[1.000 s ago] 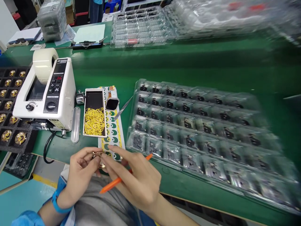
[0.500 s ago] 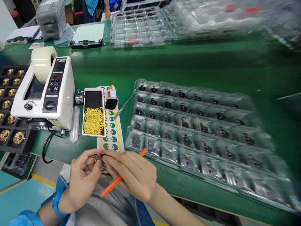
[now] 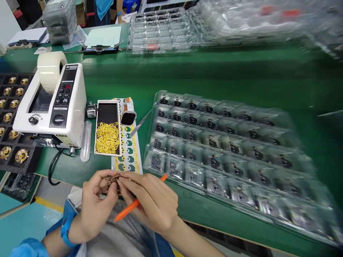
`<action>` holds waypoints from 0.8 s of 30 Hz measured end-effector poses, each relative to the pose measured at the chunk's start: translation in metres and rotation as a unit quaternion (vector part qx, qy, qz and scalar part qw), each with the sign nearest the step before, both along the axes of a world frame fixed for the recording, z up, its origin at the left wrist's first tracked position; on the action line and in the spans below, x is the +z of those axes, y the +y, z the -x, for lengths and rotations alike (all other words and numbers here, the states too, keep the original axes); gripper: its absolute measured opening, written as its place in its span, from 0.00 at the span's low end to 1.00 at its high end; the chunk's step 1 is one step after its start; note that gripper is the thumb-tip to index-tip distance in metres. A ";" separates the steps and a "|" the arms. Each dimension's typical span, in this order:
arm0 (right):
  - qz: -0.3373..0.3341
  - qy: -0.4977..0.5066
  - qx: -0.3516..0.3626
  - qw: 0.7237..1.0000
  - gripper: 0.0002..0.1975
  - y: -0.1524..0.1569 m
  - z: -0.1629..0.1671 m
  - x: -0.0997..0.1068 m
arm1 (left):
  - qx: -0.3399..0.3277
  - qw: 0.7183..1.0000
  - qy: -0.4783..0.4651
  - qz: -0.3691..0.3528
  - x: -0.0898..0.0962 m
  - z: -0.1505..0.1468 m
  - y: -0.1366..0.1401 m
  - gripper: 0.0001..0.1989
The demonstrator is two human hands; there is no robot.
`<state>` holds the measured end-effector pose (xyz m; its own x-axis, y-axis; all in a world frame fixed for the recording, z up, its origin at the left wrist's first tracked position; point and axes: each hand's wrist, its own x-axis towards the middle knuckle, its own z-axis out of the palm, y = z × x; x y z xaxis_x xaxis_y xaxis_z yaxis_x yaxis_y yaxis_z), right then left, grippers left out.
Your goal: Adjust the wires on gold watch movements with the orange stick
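Observation:
A small round copper-coloured metal part (image 3: 114, 177) is pinched between the thumb and fingers of my left hand (image 3: 96, 205), close in front of my body. The fingertips of my right hand (image 3: 157, 201) meet the same part from the other side. An orange pen-like stick (image 3: 127, 210) runs through my right hand, its pointed end low and toward the left. Fingers cover much of the part. Just beyond the hands lie a sheet of die-cut stickers (image 3: 128, 157) and a white box (image 3: 119, 142) with yellow rings (image 3: 107, 139).
Left stands a white tape dispenser (image 3: 77, 107), beside a black foam tray (image 3: 16, 142) of gold round parts. A watch (image 3: 128, 117), tweezers (image 3: 140, 123) and a tally counter (image 3: 91, 110) lie near the box. A large clear compartment tray (image 3: 187, 164) of dark parts fills the right.
My hands keep their grip on the round part and the orange stick, with only slight finger movement. The bench appears shifted a little to the right in view.

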<state>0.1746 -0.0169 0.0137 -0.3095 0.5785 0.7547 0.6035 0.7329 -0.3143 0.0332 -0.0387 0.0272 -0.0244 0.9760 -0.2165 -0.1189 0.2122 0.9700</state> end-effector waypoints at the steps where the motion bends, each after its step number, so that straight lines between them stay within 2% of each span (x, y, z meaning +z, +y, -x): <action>1: 0.027 0.016 0.004 0.999 0.04 -0.001 -0.001 0.002 | 0.000 1.000 -0.023 0.019 -0.001 0.001 0.001 0.08; 4: 0.154 0.084 0.046 0.983 0.04 -0.004 -0.007 0.014 | -0.012 0.995 -0.079 0.066 -0.003 0.004 0.007 0.13; 8: 0.321 0.103 0.108 0.935 0.07 -0.001 -0.017 0.024 | -0.043 0.995 -0.075 0.049 -0.001 0.009 0.014 0.12; 10: 0.345 0.088 0.153 0.922 0.07 0.001 -0.018 0.023 | -0.051 0.997 -0.055 0.026 0.000 0.011 0.015 0.09; 13: 0.335 0.087 0.196 0.918 0.07 0.003 -0.016 0.017 | -0.069 0.996 -0.053 0.021 0.003 0.012 0.016 0.06; 15: 0.349 0.099 0.209 0.908 0.07 0.003 -0.015 0.013 | -0.083 0.993 -0.073 0.037 0.004 0.012 0.016 0.07; 18: 0.401 0.112 0.232 0.879 0.11 0.002 -0.014 0.014 | -0.093 0.992 -0.077 0.039 0.003 0.013 0.015 0.10; 21: 0.455 0.090 0.218 0.859 0.15 -0.002 -0.012 0.017 | -0.106 0.993 -0.059 0.011 -0.004 0.015 0.011 0.14; 24: 0.468 0.052 0.182 0.863 0.19 -0.001 -0.010 0.013 | -0.117 0.991 -0.062 0.002 -0.016 0.019 0.011 0.19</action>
